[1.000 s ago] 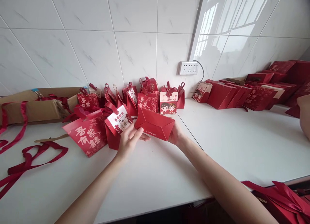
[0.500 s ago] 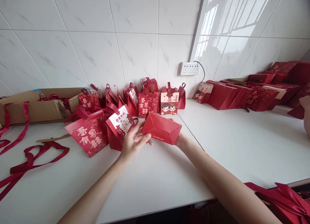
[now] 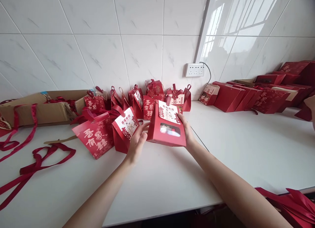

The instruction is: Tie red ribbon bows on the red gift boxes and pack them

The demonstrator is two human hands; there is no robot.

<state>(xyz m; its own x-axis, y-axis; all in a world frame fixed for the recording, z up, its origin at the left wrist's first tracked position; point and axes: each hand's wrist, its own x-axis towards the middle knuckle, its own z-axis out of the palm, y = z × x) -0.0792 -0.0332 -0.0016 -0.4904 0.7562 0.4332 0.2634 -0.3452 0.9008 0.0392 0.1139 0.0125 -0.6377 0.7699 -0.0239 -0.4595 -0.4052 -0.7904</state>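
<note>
A red gift box (image 3: 167,127) with a white picture label and a small clear window stands upright on the white counter (image 3: 152,185), held between both hands. My left hand (image 3: 137,143) presses its left side with the fingers curled against it. My right hand (image 3: 187,131) grips its right side. Just to the left leans a similar red box with a white label (image 3: 125,129). A larger red bag with white characters (image 3: 94,139) lies further left.
Several finished red boxes (image 3: 150,100) stand in a row against the tiled wall. A cardboard carton (image 3: 36,111) and loose red ribbons (image 3: 36,162) lie at the left. Flat red boxes (image 3: 248,96) are stacked at the right. A socket strip (image 3: 194,69) hangs on the wall.
The box was tipped with its red bottom toward me; now it stands upright, showing the label and window. Both hands stayed on its sides.
</note>
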